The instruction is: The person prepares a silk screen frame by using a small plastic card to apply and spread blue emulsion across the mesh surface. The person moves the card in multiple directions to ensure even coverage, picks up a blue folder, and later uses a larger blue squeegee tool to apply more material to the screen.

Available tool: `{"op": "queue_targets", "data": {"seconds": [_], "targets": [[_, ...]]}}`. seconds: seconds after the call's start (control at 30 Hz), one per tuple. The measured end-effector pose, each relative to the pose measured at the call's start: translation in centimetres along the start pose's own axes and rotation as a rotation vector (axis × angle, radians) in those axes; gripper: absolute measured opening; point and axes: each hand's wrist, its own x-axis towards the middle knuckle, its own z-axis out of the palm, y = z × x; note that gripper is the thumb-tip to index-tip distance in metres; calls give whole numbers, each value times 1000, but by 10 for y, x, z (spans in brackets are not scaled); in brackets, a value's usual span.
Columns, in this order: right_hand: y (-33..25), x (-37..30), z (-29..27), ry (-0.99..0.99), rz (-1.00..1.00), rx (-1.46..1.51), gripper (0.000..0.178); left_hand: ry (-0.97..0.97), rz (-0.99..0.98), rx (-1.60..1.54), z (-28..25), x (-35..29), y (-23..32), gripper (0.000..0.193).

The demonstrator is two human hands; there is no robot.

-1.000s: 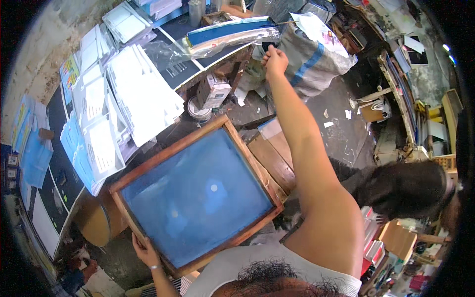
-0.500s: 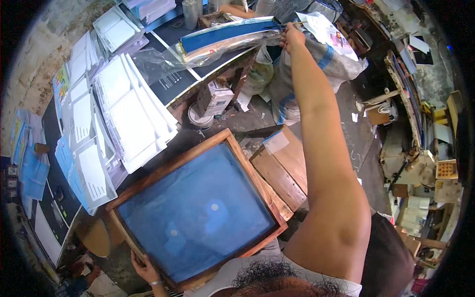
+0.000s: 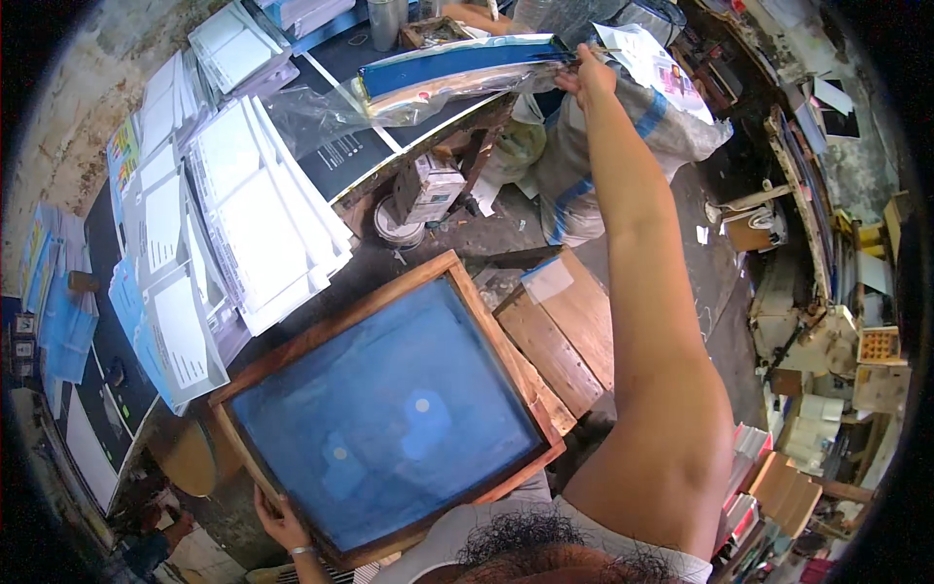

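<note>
A wooden-framed printing screen (image 3: 389, 409) with blue mesh lies tilted in front of me. My left hand (image 3: 282, 523) grips its lower left edge, some fingers hidden behind the wood. My right arm reaches far out, where my right hand (image 3: 592, 78) is closed on a thin stick-like tool (image 3: 605, 51) at the right end of a long, narrow trough (image 3: 457, 73). Dark blue ink coats the trough's inside. Most of the tool is hidden by my fingers, so its exact kind does not show. Clear plastic sheeting (image 3: 321, 112) lies under the trough.
Stacks of printed white sheets (image 3: 258, 219) cover the dark table at left. A metal can (image 3: 385, 24) stands behind the trough. Below are a carton (image 3: 428, 190), a paint tin (image 3: 397, 229), a woven sack (image 3: 623, 136) and wooden boards (image 3: 559, 331). Another person's hand (image 3: 177, 530) shows at lower left.
My right hand has shifted slightly right and its fingers have loosened a little around the tool. The screen stays in place. The dark shape behind my right elbow has gone, exposing stacked goods.
</note>
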Motion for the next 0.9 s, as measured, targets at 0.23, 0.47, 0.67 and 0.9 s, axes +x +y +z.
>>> {"op": "queue_targets", "data": {"seconds": [0.23,0.47,0.67,0.9], "targets": [[6,8,-8,-62,14,122,49,12,24,-10,2,-2,-5,49],[5,-20,-6,-57,13,122,46,50,35,1,1,-2,-4,48],[-4,-31,-12,-54,48,168,44,21,-3,-42,0,1,-5,48],[8,-21,-18,-41,41,172,43,9,19,-48,1,3,5,50]]}}
